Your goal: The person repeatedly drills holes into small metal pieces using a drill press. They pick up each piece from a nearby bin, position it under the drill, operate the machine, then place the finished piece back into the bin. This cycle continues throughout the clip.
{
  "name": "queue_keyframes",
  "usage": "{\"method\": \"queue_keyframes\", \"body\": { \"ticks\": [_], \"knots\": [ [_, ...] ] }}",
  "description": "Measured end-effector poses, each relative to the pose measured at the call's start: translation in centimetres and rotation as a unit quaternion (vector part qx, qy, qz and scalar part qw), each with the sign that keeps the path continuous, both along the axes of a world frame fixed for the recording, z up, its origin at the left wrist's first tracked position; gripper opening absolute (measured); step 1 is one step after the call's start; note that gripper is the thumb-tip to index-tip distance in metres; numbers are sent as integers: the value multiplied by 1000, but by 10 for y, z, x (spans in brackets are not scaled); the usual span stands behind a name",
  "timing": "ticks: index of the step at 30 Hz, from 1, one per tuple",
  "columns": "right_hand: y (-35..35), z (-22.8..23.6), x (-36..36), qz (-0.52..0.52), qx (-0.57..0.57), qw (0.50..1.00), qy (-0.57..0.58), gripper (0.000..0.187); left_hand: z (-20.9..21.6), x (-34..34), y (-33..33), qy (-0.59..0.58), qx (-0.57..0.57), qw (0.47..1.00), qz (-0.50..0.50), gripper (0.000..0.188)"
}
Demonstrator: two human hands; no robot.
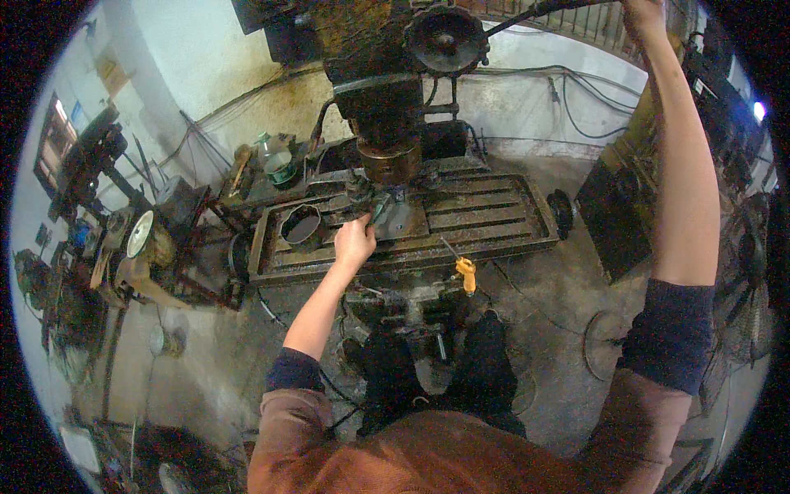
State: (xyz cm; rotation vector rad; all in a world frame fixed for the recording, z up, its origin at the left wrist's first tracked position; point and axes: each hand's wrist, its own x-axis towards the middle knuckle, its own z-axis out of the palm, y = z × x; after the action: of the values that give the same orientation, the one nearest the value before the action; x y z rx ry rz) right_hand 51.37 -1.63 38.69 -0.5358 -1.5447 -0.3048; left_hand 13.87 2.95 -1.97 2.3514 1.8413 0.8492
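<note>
A large drilling or milling machine stands before me, its dark head and spindle [389, 156] above a slotted metal table [485, 216]. My left hand [355, 244] is closed at the near side of the work area, just below and left of the spindle. What its fingers grip is hidden, though a small greenish piece [381, 207] shows beside the fingertips. My right hand [643, 15] is raised high at the top right, partly cut off by the frame, and wraps round the end of a long dark lever [539, 11] that runs to the round hub [445, 39].
A dark round pot [301, 227] sits on the table's left part. A yellow-handled tool with a thin rod [466, 274] hangs at the table's front edge. A clear bottle with a green label [278, 165] stands behind left. Machines line both sides; cables run along the wall.
</note>
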Motion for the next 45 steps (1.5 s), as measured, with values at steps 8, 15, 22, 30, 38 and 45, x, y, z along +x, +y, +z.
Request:
{"method": "queue_keyframes", "body": {
  "ticks": [8,15,22,30,38,45],
  "knots": [
    [-13,-35,-12,77,-51,995,32,14,20,-83,-57,13,111,993,-26,28],
    [-83,-174,-34,52,-176,975,-126,39,15,-146,-34,60,114,982,139,30],
    [-168,-199,-176,139,-72,875,-458,29,42,-103,-33,74,-135,977,151,45],
    [-179,-166,-252,309,-108,866,-379,29,28,-155,-66,-108,50,992,34,50],
    [-186,-187,-266,320,-100,883,-329,30,27,-182,-92,-114,-67,970,204,57],
    [-187,-197,-278,341,-103,881,-310,30,20,-187,-99,-149,-83,967,192,55]
  ]
}}
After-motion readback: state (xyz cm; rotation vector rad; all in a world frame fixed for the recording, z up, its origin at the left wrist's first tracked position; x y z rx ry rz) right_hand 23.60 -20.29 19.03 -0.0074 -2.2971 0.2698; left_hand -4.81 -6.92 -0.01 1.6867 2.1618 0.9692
